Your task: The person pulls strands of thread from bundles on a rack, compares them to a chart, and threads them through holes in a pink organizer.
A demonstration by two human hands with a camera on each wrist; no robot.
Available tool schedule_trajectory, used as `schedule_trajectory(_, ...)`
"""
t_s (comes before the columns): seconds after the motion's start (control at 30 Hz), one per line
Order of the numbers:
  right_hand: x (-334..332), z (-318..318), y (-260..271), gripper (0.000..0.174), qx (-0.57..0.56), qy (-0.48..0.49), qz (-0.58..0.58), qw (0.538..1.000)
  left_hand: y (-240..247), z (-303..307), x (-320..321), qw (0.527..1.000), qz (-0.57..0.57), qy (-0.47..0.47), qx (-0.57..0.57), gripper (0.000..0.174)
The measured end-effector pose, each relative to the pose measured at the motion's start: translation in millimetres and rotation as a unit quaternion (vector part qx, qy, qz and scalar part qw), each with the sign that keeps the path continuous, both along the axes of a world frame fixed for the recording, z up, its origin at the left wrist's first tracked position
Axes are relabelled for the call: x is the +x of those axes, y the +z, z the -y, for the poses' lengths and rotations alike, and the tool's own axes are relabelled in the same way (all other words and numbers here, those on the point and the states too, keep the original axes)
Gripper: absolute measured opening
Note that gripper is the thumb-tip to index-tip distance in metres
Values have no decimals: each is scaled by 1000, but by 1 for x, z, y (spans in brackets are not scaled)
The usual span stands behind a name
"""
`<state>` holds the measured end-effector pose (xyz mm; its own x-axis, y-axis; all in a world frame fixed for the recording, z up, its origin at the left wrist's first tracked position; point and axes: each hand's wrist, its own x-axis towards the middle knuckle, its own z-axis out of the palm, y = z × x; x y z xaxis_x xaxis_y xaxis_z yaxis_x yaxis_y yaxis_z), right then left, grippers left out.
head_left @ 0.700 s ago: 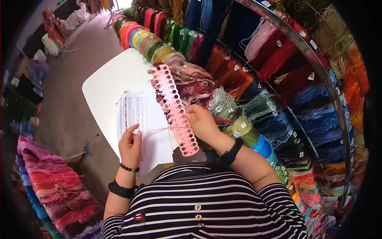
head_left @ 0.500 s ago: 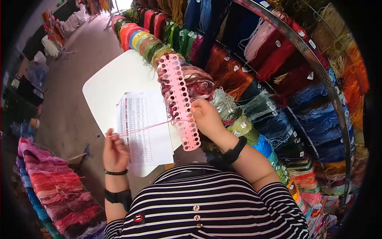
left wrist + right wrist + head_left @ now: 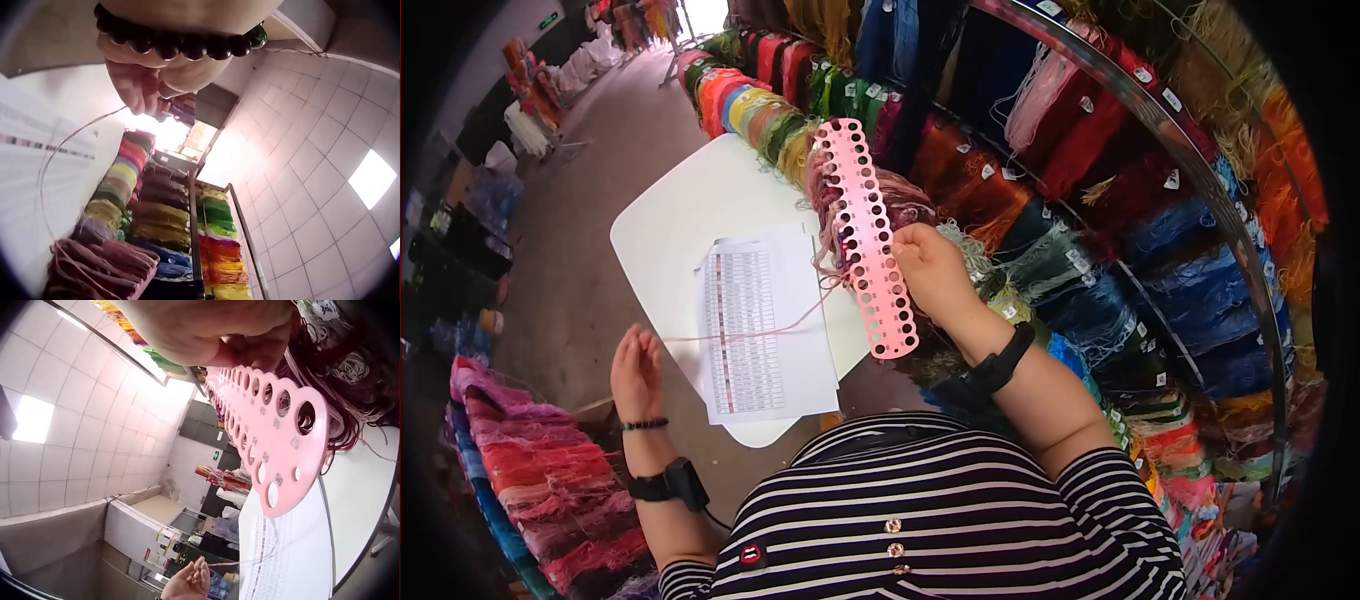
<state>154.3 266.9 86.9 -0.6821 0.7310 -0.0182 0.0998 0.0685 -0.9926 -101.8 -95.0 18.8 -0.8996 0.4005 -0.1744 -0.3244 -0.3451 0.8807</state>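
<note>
My right hand (image 3: 935, 270) grips the edge of a long pink thread organizer card (image 3: 870, 235), numbered and lined with round holes on both sides. Skeins of mauve and dark red thread hang along its left edge in the head view. A pink thread (image 3: 775, 332) runs from the card, sagging slightly, across the paper to my left hand (image 3: 637, 375), which pinches its end out at the left. The right wrist view shows the card (image 3: 281, 437) close up, its lower end tilted toward the camera. In the left wrist view, the thread (image 3: 42, 181) curves down from the fingertips.
Printed chart sheets (image 3: 790, 370) lie on a white table (image 3: 655, 230). Racks of coloured yarn (image 3: 1200, 300) stand close on the right, with a curved metal rail (image 3: 1215, 185) before them. Red and pink hanks (image 3: 550, 480) hang at lower left.
My left hand has drawn away to the left, lengthening the thread between it and the card. With my right hand, the card has shifted up and slightly right.
</note>
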Motion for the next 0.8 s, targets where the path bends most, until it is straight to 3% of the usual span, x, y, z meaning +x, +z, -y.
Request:
schedule_trajectory(0.03,-2,-1,6,10,24,0,19,1000,5,-12,-11,1000,-13,-11,18,31)
schedule_trajectory(0.1,-12,-9,11,12,87,-11,38,995,17,-15,-57,963,-98,-153,199,34)
schedule_trajectory(0.17,-32,-32,4,13,45,-33,-36,998,79,-37,-59,973,-68,109,192,42)
schedule_trajectory(0.27,-46,-38,27,14,-88,-41,-84,992,78,-15,-100,993,-33,104,46,53)
schedule_trajectory(0.3,-44,-40,16,14,-61,-31,-50,996,65,-16,-93,985,-67,141,-77,57)
schedule_trajectory(0.33,-42,-44,-2,14,-34,-21,-16,999,44,-17,-92,954,-169,97,-228,58)
schedule_trajectory(0.37,-43,-42,-18,14,-6,-12,18,1000,22,-17,-89,888,-264,49,-373,59)
schedule_trajectory(0.43,-40,-22,-45,11,-23,-26,41,999,-13,-28,-47,866,-355,-29,-351,57)
schedule_trajectory(0.5,-33,0,-65,10,-57,-42,53,996,-23,-41,2,772,-406,-53,-487,53)
schedule_trajectory(0.57,-29,14,-77,11,-100,-58,50,992,-17,-53,38,713,-556,-95,-416,46)
schedule_trajectory(0.67,-28,27,-90,14,-115,-87,34,989,-14,-60,63,661,-604,-146,-420,40)
schedule_trajectory(0.8,-28,27,-111,14,-96,-96,55,989,-20,-62,77,658,-591,-155,-441,38)
